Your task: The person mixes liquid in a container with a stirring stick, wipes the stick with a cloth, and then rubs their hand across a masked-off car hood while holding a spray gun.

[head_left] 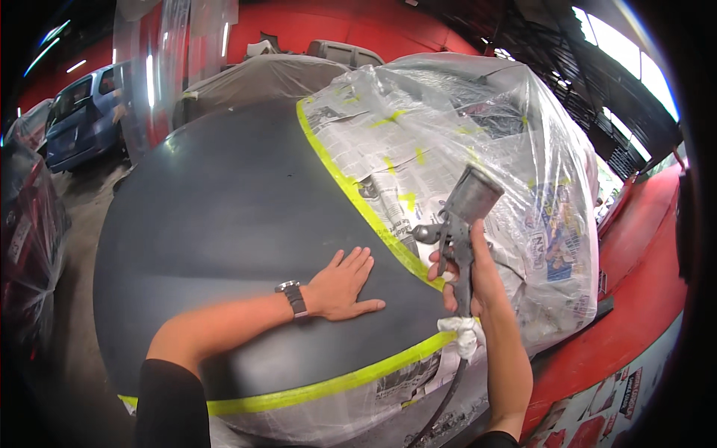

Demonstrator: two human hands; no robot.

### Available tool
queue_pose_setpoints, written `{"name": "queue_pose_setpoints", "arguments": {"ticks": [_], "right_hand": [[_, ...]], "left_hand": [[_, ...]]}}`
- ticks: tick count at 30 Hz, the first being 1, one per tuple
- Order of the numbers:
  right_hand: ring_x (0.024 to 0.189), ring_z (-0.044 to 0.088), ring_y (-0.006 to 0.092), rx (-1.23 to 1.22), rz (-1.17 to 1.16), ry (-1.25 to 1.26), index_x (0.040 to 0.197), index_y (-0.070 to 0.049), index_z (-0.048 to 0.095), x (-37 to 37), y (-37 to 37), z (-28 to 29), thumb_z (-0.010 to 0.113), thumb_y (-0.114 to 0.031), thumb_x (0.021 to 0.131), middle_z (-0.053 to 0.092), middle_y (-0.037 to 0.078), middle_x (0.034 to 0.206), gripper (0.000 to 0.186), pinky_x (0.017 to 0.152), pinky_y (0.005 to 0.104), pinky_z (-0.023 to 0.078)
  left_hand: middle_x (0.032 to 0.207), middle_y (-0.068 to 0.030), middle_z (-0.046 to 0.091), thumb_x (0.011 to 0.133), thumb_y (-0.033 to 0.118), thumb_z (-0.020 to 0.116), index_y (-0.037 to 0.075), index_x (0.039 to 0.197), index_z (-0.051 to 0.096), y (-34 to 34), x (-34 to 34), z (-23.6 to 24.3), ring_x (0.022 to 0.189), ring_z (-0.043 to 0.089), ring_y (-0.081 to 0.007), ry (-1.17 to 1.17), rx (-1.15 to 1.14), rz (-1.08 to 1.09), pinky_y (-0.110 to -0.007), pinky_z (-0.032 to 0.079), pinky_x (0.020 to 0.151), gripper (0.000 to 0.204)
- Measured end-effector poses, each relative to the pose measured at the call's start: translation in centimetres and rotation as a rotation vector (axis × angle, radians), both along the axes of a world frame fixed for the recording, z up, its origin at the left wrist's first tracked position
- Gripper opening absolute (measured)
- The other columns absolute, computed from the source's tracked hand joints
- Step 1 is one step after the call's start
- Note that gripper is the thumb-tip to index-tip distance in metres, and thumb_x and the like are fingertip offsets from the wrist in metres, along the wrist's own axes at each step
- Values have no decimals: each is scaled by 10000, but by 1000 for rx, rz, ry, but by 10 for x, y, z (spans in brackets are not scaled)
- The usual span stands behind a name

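Note:
My left hand [340,287] lies flat on a dark grey, matte car hood [231,201], fingers stretched out and thumb apart. My right hand [482,272] is wrapped round the handle of a spray gun [457,231], held up over the hood's right edge. The gun's metal cup [475,193] points up and away, its nozzle faces left. A white cloth or paper [464,334] is wrapped at the handle's base, where a dark hose [447,399] runs down. Yellow-green masking tape [351,190] borders the hood, holding newspaper [426,160] beside it.
Clear plastic sheeting [553,127] covers the car's windshield and roof. A blue vehicle [84,116] stands at the back left, a plastic-covered red car [30,224] at the far left. Red panels [635,231] line the right side. Hanging plastic [153,67] is behind the hood.

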State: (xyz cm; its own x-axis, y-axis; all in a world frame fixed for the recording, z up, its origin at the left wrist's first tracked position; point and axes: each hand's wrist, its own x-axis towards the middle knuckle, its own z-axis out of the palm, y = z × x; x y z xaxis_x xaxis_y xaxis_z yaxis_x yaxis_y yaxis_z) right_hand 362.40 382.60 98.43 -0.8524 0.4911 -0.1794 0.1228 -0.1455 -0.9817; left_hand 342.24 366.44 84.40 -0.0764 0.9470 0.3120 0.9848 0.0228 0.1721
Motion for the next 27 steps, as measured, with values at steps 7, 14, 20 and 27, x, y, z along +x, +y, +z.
{"name": "queue_pose_setpoints", "arguments": {"ticks": [7,14,20,27], "right_hand": [[340,535,232,96,-257,209,992,33,609,14,28,54,337,-878,876,639,147,713,958,275,302,417],[348,524,225,134,-266,302,1022,60,609,-7,10,65,340,-861,892,683,193,783,968,291,299,444],[341,462,194,374,-603,322,1008,23,601,23,56,86,334,-879,879,628,143,729,950,287,295,369],[391,489,184,509,-921,435,1041,-47,586,116,79,124,347,-930,824,611,94,759,941,329,291,398]], "left_hand": [[1578,-371,244,964,684,458,-156,1490,282,5,-3,0,1506,204,-487,-33,-19,-18,-602,192,1214,1006],[1586,-368,230,955,724,427,-150,1500,270,13,-16,-3,1509,188,-492,-26,-22,-70,-610,174,1215,1042],[1590,-365,228,955,731,417,-150,1507,259,16,-13,-4,1514,182,-486,-39,-27,-74,-605,157,1221,1051],[1616,-339,194,953,723,413,-153,1524,234,14,-12,1,1539,131,-445,-71,-80,-51,-587,110,1236,1061]]}}
